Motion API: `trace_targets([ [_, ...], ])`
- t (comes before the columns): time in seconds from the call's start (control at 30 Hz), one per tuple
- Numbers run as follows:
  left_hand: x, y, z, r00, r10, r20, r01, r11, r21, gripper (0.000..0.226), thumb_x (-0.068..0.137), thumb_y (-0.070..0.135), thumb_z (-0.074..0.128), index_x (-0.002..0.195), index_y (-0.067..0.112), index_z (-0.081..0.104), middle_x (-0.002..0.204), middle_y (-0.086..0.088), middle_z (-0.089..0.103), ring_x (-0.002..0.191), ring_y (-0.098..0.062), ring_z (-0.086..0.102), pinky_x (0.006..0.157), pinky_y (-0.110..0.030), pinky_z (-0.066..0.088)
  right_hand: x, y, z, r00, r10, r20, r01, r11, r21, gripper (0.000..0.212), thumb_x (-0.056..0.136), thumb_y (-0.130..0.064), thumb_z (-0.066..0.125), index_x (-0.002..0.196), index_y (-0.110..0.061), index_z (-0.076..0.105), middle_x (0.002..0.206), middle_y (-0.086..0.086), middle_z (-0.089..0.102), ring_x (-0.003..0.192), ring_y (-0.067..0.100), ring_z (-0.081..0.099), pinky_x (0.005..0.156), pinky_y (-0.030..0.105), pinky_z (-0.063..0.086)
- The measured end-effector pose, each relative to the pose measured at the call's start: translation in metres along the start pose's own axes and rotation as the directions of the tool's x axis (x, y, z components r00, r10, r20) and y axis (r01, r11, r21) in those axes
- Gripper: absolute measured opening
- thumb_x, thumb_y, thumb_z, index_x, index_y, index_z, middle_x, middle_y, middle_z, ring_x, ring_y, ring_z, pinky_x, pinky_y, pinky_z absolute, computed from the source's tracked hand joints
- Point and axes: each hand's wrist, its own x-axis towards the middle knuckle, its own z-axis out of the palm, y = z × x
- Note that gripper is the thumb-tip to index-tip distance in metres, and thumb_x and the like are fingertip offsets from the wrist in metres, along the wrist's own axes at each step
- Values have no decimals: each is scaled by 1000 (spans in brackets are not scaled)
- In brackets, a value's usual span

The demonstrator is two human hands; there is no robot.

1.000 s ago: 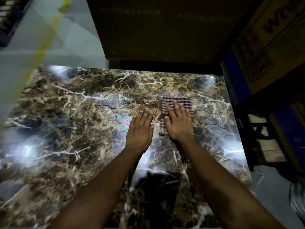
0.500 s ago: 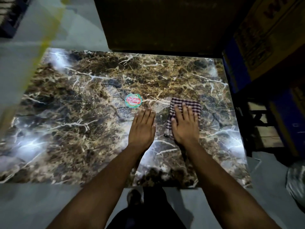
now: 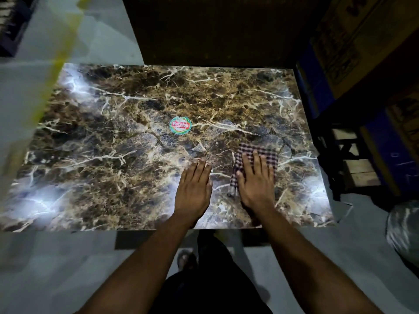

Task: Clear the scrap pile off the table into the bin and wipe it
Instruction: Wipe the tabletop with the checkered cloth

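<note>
The right hand [image 3: 256, 182] presses flat, fingers straight, on the checked cloth [image 3: 269, 155]; the left hand [image 3: 193, 189] rests flat on the marble counter [image 3: 113, 143]. Wiping well likely needs overlapping strokes around the round sticker [image 3: 180, 125].

A round sticker [image 3: 180, 128] lies mid-tabletop; cardboard boxes [image 3: 353, 41] stand far right, a wooden stool [image 3: 349, 159] below them.

My right hand [image 3: 255, 177] lies flat over the near half of the checked cloth [image 3: 260, 155], so I can't see that part. The cardboard box [image 3: 362, 41] at top right is cut by the edge, its print unreadable. At the right edge, a pale crinkled shape [image 3: 402, 232] is too blurred to name. A yellow streak [image 3: 61, 53] at upper left is smeared. Glare washes out the desk [image 3: 136, 98] at its left corners.
</note>
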Motion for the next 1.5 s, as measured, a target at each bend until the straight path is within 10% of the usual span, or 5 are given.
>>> trace_targets([
  [0.67, -1, 73, 16, 998, -4, 61, 4, 1000, 8, 55, 105, 35, 35, 158, 22, 27, 167, -3, 23, 154, -27, 17, 124, -45, 18, -20, 31, -3, 990, -142, 6, 142, 989, 41, 62, 104, -55, 16, 162, -33, 11, 171, 2, 7, 158, 24, 4, 127, 47, 6],
  [0.93, 63, 84, 18, 997, -65, 44, 66, 998, -16, 51, 106, 34, 36, 156, 27, 30, 168, -1, 21, 155, -25, 15, 124, -47, 19, -25, 64, -7, 992, 120, -28, -119, 993, 28, 67, 101, -55, 21, 163, -27, 16, 170, 11, 15, 156, 33, 14, 125, 53, 16],
  [1.17, 135, 88, 17, 982, -190, 3, 190, 982, -17, 52, 103, 33, 30, 155, 24, 33, 165, -3, 29, 152, -26, 23, 123, -46, 22, 90, 52, -22, 964, -266, 17, 264, 963, 49, 60, 105, -51, 23, 162, -35, 14, 171, 1, 7, 158, 24, 5, 127, 46, 3],
  [1.37, 176, 87, 10, 983, -180, -29, 179, 984, -21, 49, 105, 37, 36, 153, 28, 35, 165, -1, 28, 152, -26, 23, 122, -48, 22, 122, 92, -38, 998, 14, -65, -12, 999, 35, 62, 103, -52, 22, 161, -31, 19, 169, 8, 20, 155, 31, 15, 125, 51, 16],
  [1.5, 208, 83, 7, 991, -131, -30, 131, 991, -12, 49, 106, 36, 34, 154, 28, 34, 165, -2, 27, 152, -24, 21, 123, -44, 19, 143, 68, -39, 986, -167, 16, 166, 985, 42, 61, 105, -51, 21, 162, -34, 8, 171, 4, 7, 158, 28, 4, 127, 49, 6],
])
